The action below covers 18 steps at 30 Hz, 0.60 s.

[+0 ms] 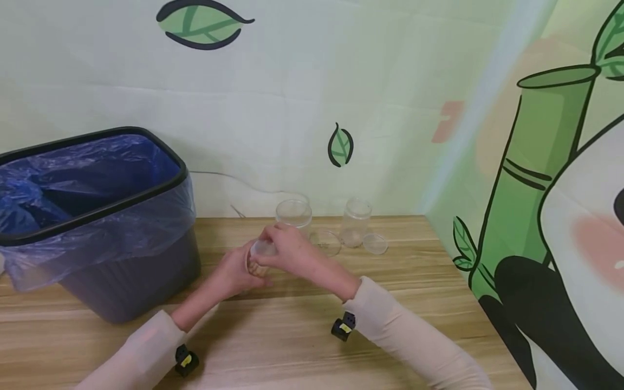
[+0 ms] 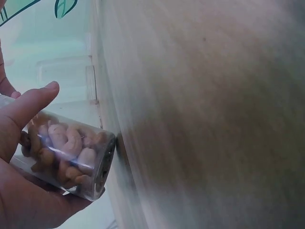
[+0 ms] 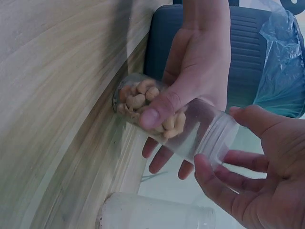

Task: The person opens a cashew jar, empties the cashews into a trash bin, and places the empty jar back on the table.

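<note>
A clear jar (image 3: 190, 128), part filled with pale brown nuts (image 2: 71, 148) that look like cashews, is tilted just over the table. My left hand (image 1: 236, 271) grips its body, the thumb lying across the side in the right wrist view. At the mouth end sits a translucent lid (image 3: 220, 140). The fingers and thumb of my right hand (image 1: 294, 250) pinch around the lid's rim. In the left wrist view the jar's base (image 2: 106, 167) is close to the tabletop, and the lid end is mostly hidden by the left hand.
Behind the hands stand a wide clear jar (image 1: 293, 212) and a slimmer clear jar (image 1: 357, 221). Two round clear lids, a larger lid (image 1: 325, 244) and a smaller lid (image 1: 375, 244), lie near them. On the left is a dark bin (image 1: 131, 281) with a blue bag (image 1: 97, 162).
</note>
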Available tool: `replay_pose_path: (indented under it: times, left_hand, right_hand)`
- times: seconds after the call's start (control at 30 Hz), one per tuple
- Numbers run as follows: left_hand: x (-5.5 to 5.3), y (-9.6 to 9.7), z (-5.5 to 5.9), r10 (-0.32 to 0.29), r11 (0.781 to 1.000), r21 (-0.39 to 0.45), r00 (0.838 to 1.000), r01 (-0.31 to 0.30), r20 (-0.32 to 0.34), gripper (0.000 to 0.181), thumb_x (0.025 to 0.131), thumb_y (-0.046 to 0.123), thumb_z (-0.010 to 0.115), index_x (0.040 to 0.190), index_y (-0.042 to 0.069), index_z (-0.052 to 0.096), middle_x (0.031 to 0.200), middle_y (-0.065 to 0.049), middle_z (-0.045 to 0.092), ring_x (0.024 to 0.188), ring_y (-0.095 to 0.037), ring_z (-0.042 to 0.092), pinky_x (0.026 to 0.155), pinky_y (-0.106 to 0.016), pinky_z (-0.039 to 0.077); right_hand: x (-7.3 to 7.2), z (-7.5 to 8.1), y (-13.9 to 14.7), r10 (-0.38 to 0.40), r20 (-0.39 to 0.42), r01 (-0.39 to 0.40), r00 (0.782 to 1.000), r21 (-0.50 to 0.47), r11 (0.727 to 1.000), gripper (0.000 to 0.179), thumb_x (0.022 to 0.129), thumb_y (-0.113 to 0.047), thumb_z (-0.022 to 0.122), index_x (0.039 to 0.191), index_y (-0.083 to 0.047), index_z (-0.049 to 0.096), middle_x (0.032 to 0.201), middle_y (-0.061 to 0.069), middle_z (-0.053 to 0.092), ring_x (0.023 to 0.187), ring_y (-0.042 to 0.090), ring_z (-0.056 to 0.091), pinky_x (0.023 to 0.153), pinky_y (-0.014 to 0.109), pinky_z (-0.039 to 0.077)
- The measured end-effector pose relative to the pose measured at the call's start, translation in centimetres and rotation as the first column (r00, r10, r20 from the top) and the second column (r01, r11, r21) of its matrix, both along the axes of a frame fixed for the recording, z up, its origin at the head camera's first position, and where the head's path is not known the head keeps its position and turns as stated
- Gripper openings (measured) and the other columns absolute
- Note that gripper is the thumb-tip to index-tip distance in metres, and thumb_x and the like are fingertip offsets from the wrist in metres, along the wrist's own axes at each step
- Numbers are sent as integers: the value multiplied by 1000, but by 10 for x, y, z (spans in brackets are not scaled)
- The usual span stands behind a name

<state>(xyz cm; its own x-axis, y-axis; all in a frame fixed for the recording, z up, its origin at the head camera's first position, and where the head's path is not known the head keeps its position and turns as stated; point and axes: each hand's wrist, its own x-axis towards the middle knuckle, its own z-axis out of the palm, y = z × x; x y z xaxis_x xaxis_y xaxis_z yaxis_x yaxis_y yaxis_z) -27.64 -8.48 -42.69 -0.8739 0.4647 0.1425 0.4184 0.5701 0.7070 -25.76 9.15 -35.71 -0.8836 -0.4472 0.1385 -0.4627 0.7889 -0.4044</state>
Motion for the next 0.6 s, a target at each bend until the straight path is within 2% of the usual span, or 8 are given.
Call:
replay_pose_path:
  times: [0.17,0.4,0.53,0.6]
  left_hand:
    - [-1,0,-2,7,1000,-6,998,-7,-55,89,65,10,93,142,-5,52,114,-23,69,100,-33,65,83,-46,54]
    - [-4,-2,-6,1,1000,-4,998,-1,-58,61,62,4,90,115,-8,63,101,-16,71,91,-29,63,79,-40,52]
    - [-4,-2,-8,-6,1000,15,998,7,-60,58,61,3,90,111,-9,64,97,-15,71,88,-28,63,77,-38,51]
    - [-4,-2,-9,-3,1000,22,998,4,-62,56,61,3,89,110,-9,64,96,-15,71,86,-27,63,76,-37,51]
  right_hand:
    - [-2,1,6,100,-22,-100,995,-3,995,36,89,-24,79,119,-8,70,119,8,69,105,22,65,83,28,53]
    - [-4,6,11,264,-27,-263,964,56,963,44,84,-10,83,125,-8,67,129,7,66,120,22,61,99,31,50]
    - [-4,6,12,313,-27,-310,949,74,948,47,82,-7,84,126,-8,65,132,7,64,125,22,57,106,31,46]
    - [-4,6,11,313,-25,-310,950,66,948,46,85,-10,83,127,-9,64,133,7,63,126,22,57,106,32,46]
